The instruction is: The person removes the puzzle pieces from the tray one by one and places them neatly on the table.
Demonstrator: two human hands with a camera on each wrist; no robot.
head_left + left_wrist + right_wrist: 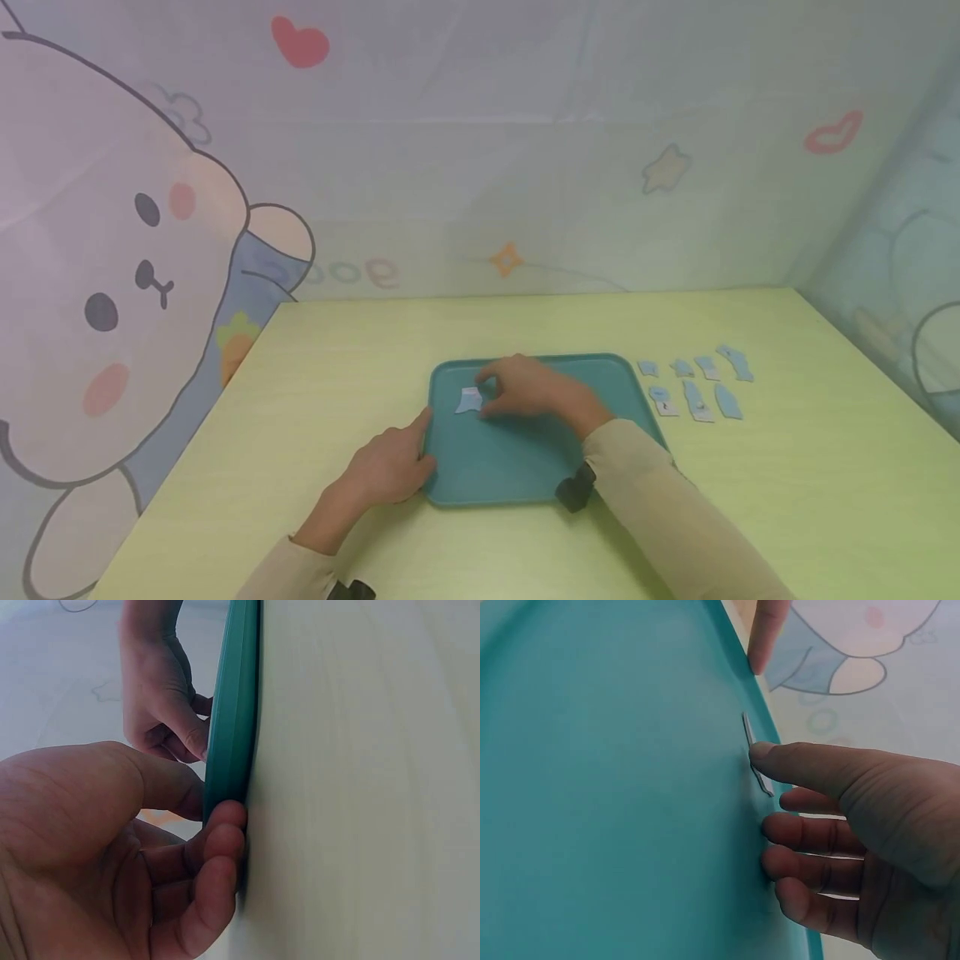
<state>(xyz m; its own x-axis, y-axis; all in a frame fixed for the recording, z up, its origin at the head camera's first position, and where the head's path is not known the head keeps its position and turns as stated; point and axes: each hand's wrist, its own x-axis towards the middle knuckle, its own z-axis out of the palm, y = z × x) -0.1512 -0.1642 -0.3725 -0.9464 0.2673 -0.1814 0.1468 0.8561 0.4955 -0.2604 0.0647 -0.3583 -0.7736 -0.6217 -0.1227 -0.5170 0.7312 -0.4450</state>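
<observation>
A teal tray (495, 471) lies on the table. At its left edge my left hand (386, 467) grips the rim; the left wrist view shows the thumb on the rim and curled fingers (217, 881) against its outer side. My right hand (528, 387) reaches over the tray's upper left part. Between thumb and index finger it pinches one edge of a small light blue puzzle piece (468, 401) with a pale strip along the top. Seen from the right wrist, that piece (751, 761) looks like a thin sliver under the thumb tip, close over the tray.
Several more light blue puzzle pieces (697, 402) lie in two loose rows on the pale wood-grain table (810, 483), right of the tray. A printed cloth (450, 167) with a cartoon bear and hearts hangs behind the table.
</observation>
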